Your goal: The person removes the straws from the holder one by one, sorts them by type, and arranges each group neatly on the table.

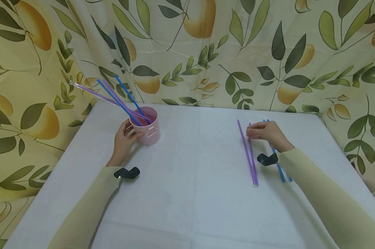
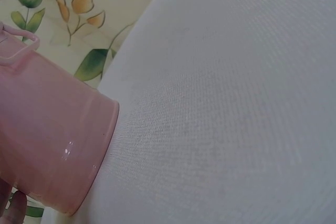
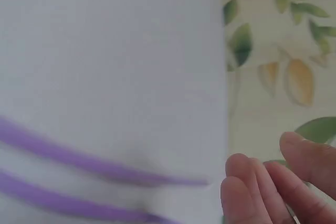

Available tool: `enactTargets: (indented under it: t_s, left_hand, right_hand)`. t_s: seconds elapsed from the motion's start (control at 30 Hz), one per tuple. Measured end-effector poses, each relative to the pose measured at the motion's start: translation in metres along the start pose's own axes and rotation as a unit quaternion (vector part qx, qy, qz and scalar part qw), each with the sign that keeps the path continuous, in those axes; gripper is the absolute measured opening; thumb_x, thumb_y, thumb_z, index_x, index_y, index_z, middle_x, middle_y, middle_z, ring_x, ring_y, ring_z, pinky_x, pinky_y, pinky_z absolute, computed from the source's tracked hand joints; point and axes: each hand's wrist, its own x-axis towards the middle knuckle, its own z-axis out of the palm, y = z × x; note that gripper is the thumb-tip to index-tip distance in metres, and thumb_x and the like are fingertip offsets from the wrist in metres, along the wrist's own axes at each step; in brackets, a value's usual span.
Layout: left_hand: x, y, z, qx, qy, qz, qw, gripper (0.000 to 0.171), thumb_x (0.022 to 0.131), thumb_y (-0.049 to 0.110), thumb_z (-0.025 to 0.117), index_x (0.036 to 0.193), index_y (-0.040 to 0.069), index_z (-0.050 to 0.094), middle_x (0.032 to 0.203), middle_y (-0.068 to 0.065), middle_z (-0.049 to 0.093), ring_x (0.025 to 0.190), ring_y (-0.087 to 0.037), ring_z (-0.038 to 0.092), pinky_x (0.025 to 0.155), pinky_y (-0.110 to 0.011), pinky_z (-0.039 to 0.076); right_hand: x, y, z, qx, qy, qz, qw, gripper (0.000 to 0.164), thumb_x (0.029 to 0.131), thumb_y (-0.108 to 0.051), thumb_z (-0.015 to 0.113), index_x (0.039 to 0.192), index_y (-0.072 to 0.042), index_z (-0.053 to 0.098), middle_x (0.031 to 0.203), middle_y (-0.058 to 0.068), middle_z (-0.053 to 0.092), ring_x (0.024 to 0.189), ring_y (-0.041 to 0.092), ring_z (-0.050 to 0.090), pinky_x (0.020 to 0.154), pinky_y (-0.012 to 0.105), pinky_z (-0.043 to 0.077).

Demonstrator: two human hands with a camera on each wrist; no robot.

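My left hand holds a pink cup from its left side, the thumb lying across the front below the rim. Purple straws and blue straws lean out of the cup toward the back left. In the left wrist view, the cup's wall and a small handle show large. On the right, my right hand hovers over two purple straws lying side by side on the table. Nothing shows between its loosely bent fingers in the right wrist view, with the thumb held apart.
Blue straws lie beneath the right wrist, partly hidden by the sleeve. A white cloth covers the table. Behind it hangs a curtain printed with leaves and fruit. Each wrist carries a small black camera.
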Motion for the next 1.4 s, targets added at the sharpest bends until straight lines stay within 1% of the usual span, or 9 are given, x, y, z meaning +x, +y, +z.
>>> enactTargets:
  t_s: [0.1, 0.23, 0.33, 0.47, 0.6, 0.8, 0.93, 1.2, 1.4]
  left_hand:
    - [0.001, -0.001, -0.001, 0.000, 0.000, 0.005, 1.0000, 0.072, 0.084, 0.017, 0.071, 0.145, 0.011, 0.033, 0.147, -0.010, 0.038, 0.135, -0.026, 0.039, 0.113, -0.039, 0.039]
    - [0.002, -0.001, -0.002, 0.006, 0.001, 0.003, 1.0000, 0.072, 0.084, 0.018, 0.071, 0.145, 0.011, 0.033, 0.147, -0.011, 0.038, 0.135, -0.026, 0.038, 0.113, -0.039, 0.039]
    - [0.002, 0.001, -0.003, -0.003, 0.001, -0.002, 1.0000, 0.071, 0.083, 0.015, 0.071, 0.144, 0.010, 0.035, 0.146, -0.010, 0.039, 0.134, -0.025, 0.040, 0.112, -0.037, 0.040]
    - [-0.002, 0.010, -0.003, -0.018, -0.002, -0.005, 0.9998, 0.071, 0.082, 0.008, 0.071, 0.143, 0.006, 0.034, 0.145, -0.014, 0.039, 0.133, -0.028, 0.040, 0.113, -0.040, 0.039]
    - [-0.004, 0.015, -0.003, -0.009, -0.005, -0.007, 0.9999, 0.072, 0.083, 0.008, 0.071, 0.144, 0.004, 0.032, 0.147, -0.016, 0.038, 0.134, -0.030, 0.038, 0.113, -0.042, 0.038]
    - [0.002, 0.001, -0.005, -0.004, 0.000, -0.004, 1.0000, 0.071, 0.083, 0.014, 0.072, 0.143, 0.009, 0.035, 0.146, -0.010, 0.040, 0.134, -0.025, 0.040, 0.112, -0.038, 0.040]
    - [0.003, -0.004, -0.004, 0.002, 0.005, 0.008, 0.9999, 0.070, 0.083, 0.014, 0.072, 0.143, 0.009, 0.036, 0.145, -0.011, 0.040, 0.133, -0.025, 0.040, 0.111, -0.038, 0.041]
    - [0.003, -0.005, -0.001, -0.014, 0.008, 0.017, 0.9997, 0.068, 0.082, 0.007, 0.071, 0.141, 0.005, 0.037, 0.144, -0.014, 0.041, 0.131, -0.027, 0.041, 0.111, -0.041, 0.042]
    - [-0.002, 0.007, 0.000, -0.004, 0.001, 0.006, 1.0000, 0.069, 0.084, 0.012, 0.070, 0.143, 0.006, 0.035, 0.146, -0.014, 0.039, 0.134, -0.029, 0.039, 0.112, -0.043, 0.040]
  right_hand:
    - [-0.009, -0.013, 0.000, 0.043, 0.034, -0.040, 0.998, 0.051, 0.090, -0.031, 0.063, 0.126, 0.004, 0.054, 0.100, -0.009, 0.070, 0.096, 0.011, 0.069, 0.097, 0.035, 0.052]
    - [-0.020, -0.039, 0.005, 0.089, 0.080, -0.118, 0.986, 0.049, 0.088, -0.031, 0.065, 0.121, 0.004, 0.056, 0.088, -0.021, 0.067, 0.085, -0.003, 0.067, 0.082, 0.016, 0.056]
    - [-0.023, -0.062, 0.011, 0.113, 0.109, -0.175, 0.972, 0.043, 0.086, -0.026, 0.067, 0.116, 0.004, 0.059, 0.086, -0.020, 0.068, 0.081, -0.003, 0.067, 0.075, 0.011, 0.056]
    - [-0.023, -0.096, 0.021, 0.145, 0.119, -0.224, 0.956, 0.031, 0.085, -0.016, 0.069, 0.110, 0.001, 0.064, 0.088, -0.015, 0.069, 0.080, 0.001, 0.068, 0.075, 0.012, 0.057]
    - [-0.019, -0.134, 0.034, 0.142, 0.101, -0.260, 0.950, 0.028, 0.084, -0.015, 0.070, 0.109, -0.003, 0.066, 0.091, -0.011, 0.069, 0.083, 0.003, 0.067, 0.078, 0.011, 0.056]
    - [-0.006, -0.188, 0.066, 0.112, 0.065, -0.299, 0.945, 0.031, 0.082, -0.019, 0.072, 0.109, -0.005, 0.067, 0.099, 0.001, 0.070, 0.088, 0.011, 0.067, 0.080, 0.017, 0.056]
    - [0.007, -0.216, 0.092, 0.115, 0.014, -0.314, 0.942, 0.029, 0.083, -0.016, 0.071, 0.110, -0.004, 0.067, 0.103, 0.010, 0.070, 0.091, 0.017, 0.068, 0.084, 0.023, 0.058]
    - [0.033, -0.249, 0.155, 0.074, -0.052, -0.328, 0.941, 0.027, 0.085, -0.015, 0.069, 0.110, -0.003, 0.066, 0.101, 0.014, 0.070, 0.092, 0.021, 0.068, 0.083, 0.023, 0.058]
    - [0.050, -0.260, 0.196, 0.015, -0.055, -0.316, 0.947, 0.020, 0.084, -0.013, 0.070, 0.101, -0.004, 0.069, 0.097, 0.012, 0.071, 0.091, 0.020, 0.068, 0.078, 0.021, 0.057]
